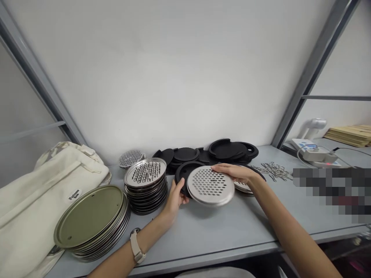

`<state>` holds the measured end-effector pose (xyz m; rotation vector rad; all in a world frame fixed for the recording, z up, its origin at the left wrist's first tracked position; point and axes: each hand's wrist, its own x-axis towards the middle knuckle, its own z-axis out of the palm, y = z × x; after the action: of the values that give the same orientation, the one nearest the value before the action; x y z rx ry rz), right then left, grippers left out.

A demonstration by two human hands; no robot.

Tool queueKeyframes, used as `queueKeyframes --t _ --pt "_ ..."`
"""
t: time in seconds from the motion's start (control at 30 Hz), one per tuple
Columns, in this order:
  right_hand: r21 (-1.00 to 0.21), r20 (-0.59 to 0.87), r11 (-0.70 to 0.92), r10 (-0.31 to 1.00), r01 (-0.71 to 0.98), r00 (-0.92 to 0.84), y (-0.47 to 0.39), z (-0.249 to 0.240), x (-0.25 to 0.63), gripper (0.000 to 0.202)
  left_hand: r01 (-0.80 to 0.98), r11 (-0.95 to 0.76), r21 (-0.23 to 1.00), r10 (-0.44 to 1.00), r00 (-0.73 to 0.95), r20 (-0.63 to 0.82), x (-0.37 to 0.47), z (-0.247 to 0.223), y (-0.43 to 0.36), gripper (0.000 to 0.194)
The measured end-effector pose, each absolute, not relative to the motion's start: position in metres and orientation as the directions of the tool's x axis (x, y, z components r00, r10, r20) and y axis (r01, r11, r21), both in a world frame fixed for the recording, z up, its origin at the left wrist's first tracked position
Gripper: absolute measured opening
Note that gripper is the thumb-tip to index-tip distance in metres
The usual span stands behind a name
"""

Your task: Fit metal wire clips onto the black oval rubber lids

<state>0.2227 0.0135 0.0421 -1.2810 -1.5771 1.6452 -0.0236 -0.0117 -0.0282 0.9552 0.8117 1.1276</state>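
Note:
My left hand [174,199] grips the edge of a round black holder [184,174], thumb on top. Just to the right, my right hand [233,172] has its fingers on the upper rim of a round silver perforated plate [210,186], which is tilted and overlaps the holder. Behind my right wrist, another perforated plate [242,187] lies on the table, partly hidden. Left of my left hand stands a tall stack of round plates [146,173], the top one a silver grater plate.
Olive oval plates [89,216] are stacked at the left beside a cream bag [37,200]. Black round pieces [223,148] lie along the wall. Metal hooks [274,170], a white device [314,152] and brown sheets [349,135] are at the right.

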Motion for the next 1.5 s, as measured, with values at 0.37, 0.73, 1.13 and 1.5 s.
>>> queueKeyframes --t 0.37,0.73,1.13,1.5 --pt "-0.915 -0.377 -0.242 0.801 0.324 -0.466 0.018 0.034 0.222 0.058 -0.446 0.29 0.847 0.943 0.283 -0.174 -0.025 -0.014 -0.016 0.04" --pt "-0.902 -0.357 -0.116 0.744 0.416 -0.565 0.011 0.04 0.222 0.107 -0.455 0.224 0.862 0.963 0.237 -0.126 -0.024 -0.017 -0.018 0.042" --pt "-0.925 -0.364 -0.245 0.791 0.29 -0.492 0.017 0.032 0.216 0.095 -0.517 0.284 0.807 0.956 0.212 -0.201 -0.024 -0.013 -0.019 0.04" --pt "-0.936 -0.216 -0.105 0.926 0.337 -0.311 0.023 0.027 0.21 0.062 -0.38 0.332 0.864 0.92 0.334 -0.206 -0.027 -0.017 -0.018 0.045"
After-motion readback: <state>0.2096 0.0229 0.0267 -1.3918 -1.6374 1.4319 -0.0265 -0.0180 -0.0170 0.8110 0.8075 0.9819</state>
